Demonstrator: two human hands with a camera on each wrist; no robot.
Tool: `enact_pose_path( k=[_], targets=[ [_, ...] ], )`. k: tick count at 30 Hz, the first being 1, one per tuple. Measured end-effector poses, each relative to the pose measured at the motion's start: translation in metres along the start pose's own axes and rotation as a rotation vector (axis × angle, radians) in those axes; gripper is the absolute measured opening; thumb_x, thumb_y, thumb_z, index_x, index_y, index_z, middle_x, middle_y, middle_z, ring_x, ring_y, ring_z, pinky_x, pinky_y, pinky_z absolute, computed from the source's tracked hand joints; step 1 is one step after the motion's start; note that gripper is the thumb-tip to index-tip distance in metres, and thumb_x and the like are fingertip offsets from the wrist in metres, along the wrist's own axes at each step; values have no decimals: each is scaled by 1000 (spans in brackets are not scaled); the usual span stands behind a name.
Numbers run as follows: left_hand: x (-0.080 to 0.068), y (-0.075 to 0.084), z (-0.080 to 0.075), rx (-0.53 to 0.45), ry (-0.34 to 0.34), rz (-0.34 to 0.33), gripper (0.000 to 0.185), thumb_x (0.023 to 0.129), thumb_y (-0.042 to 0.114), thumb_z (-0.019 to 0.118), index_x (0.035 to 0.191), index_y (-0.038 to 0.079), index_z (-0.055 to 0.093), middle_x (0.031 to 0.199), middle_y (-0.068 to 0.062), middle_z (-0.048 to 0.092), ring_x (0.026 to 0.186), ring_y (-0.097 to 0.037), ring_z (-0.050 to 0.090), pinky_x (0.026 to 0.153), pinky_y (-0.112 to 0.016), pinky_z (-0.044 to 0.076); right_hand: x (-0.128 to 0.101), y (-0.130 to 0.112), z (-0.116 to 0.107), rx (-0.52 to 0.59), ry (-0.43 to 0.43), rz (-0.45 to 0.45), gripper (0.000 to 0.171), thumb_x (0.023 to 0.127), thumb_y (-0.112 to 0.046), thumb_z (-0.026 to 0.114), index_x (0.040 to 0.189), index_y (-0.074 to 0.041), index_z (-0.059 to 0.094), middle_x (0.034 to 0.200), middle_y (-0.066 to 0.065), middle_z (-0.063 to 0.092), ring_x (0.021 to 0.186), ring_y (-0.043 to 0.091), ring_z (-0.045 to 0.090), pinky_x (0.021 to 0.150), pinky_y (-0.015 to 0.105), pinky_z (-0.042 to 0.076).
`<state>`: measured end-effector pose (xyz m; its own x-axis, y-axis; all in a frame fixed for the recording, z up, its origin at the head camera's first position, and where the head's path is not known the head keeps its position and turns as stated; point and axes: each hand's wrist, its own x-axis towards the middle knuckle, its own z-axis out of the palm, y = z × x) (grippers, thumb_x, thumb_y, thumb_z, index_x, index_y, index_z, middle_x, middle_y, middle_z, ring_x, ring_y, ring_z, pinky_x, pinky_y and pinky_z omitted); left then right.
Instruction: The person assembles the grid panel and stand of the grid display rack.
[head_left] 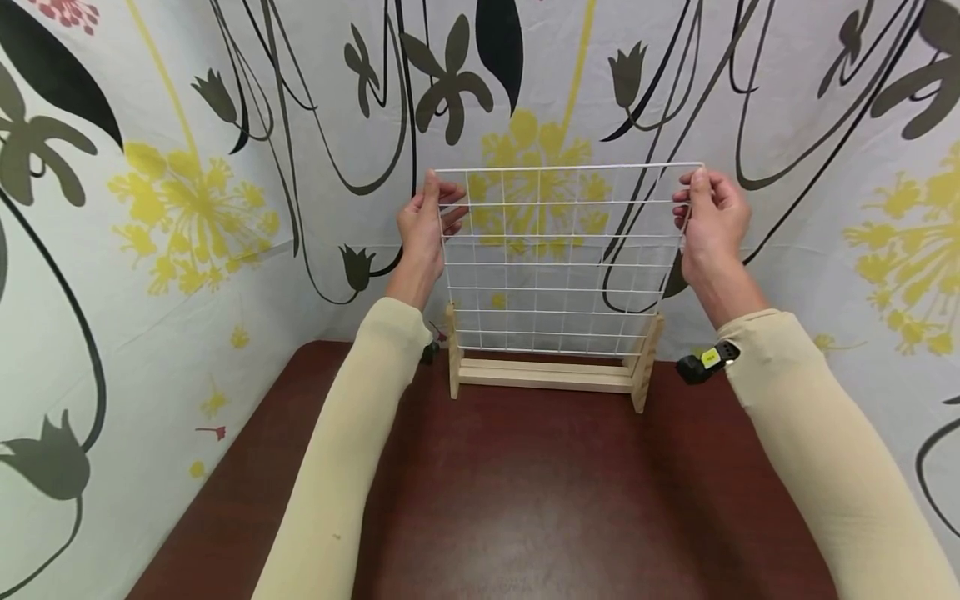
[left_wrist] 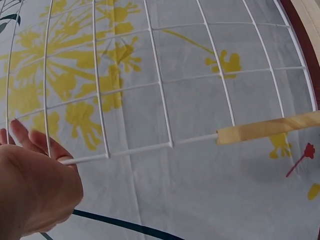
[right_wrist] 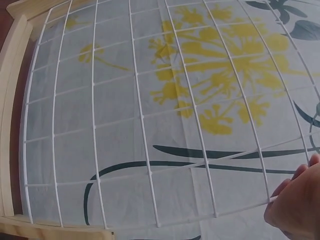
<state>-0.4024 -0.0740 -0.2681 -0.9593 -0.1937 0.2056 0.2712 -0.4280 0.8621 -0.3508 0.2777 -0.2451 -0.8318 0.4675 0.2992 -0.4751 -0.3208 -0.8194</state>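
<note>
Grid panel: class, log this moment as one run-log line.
left hand grips grid top corner | right hand grips other corner | grid upright in rack

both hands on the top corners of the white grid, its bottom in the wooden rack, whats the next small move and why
Probably lift straight up, evenly. The left hand and right hand pinch the top corners of the wire grid, which stands upright with its lower edge between the wooden rack uprights; tilting might jam it.

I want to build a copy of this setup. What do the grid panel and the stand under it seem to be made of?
Grid panel: thin metal wire, probably white-coated; the rods look smooth, uniformly white and joined at each crossing. Stand: pale, seemingly unfinished wood; flat light-tan slats and uprights, matte. Both hands, left hand and right hand, grip the panel's top corners.
</note>
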Motion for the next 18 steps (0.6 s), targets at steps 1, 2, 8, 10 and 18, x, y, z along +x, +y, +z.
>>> enact_pose_path(
  k=[1,2,8,10,18],
  targets=[
    [0,-1,-2,2,-5,-2,47,98,61,62,92,16,76,95,2,80,81,-16,80,69,-27,56,-1,2,0,-5,4,-3,18,104,-20,68,94,-7,74,75,2,70,61,12,59,59,19,50],
    [0,-1,-4,6,-10,-7,47,98,61,62,92,16,76,96,1,81,83,-17,81,70,-28,57,-1,4,-1,-11,11,-7,18,104,-20,68,94,-7,75,75,1,70,61,12,60,59,19,50],
    [3,-7,-10,31,-34,-33,48,97,61,62,93,16,75,98,0,81,95,-24,82,74,-30,62,-2,13,-4,-21,30,-46,19,103,-19,69,95,-4,76,72,1,70,58,12,60,57,18,51],
    [3,-10,-12,35,-29,-32,48,98,62,62,93,16,75,97,0,81,94,-24,82,73,-30,62,-2,17,-4,-21,24,-50,18,104,-18,68,94,-4,76,72,2,70,57,12,60,57,18,51],
    [3,-15,-18,41,-50,-19,49,98,62,62,95,15,75,96,0,82,87,-20,82,67,-29,61,-1,27,-5,-73,56,-94,19,105,-15,67,89,-8,75,72,0,70,59,10,62,61,19,52]
  ],
)
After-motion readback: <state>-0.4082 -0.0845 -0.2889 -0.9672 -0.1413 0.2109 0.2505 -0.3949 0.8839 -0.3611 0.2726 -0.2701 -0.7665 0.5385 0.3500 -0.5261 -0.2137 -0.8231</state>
